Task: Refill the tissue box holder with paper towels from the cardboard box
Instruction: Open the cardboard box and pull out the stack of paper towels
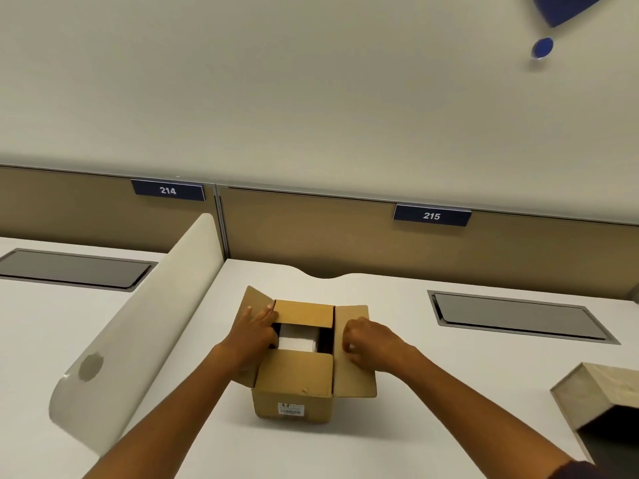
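White desk (193, 392) in a study carrel, tan partition (311, 229) behind with plates 214 (168, 190) and 215 (432, 216). Far left: curved cream divider (138, 326) beside a recessed grey hatch (74, 267).

Left hand (254, 335): fingers extended, flat against the left flap (254, 300) of the cardboard box (294, 385), pressing it outward; nothing gripped.

Box sits centre desk, top partly open. Near and far flaps lie partly over the opening. White paper towels (298, 337) visible in the gap, left side of the interior; dark space to their right.

Right hand (366, 340): fingers curled, knuckles up, bearing on the right flap (356, 357) and apparently pinching its inner edge. Cannot tell whether the thumb is under the flap.

Further right: second grey hatch (518, 316). Lower right corner: tissue box holder (598, 402), pale stone-look finish, dark opening facing the viewer, well apart from the box.

Handling judgement: towels look like a soft, light, compressible stack; likely to splay if lifted by one edge. Best taken across both long sides, squeezed lightly, once the near and far flaps are folded clear. Box is light cardboard and may slide when the stack is pulled; one hand should steady it.
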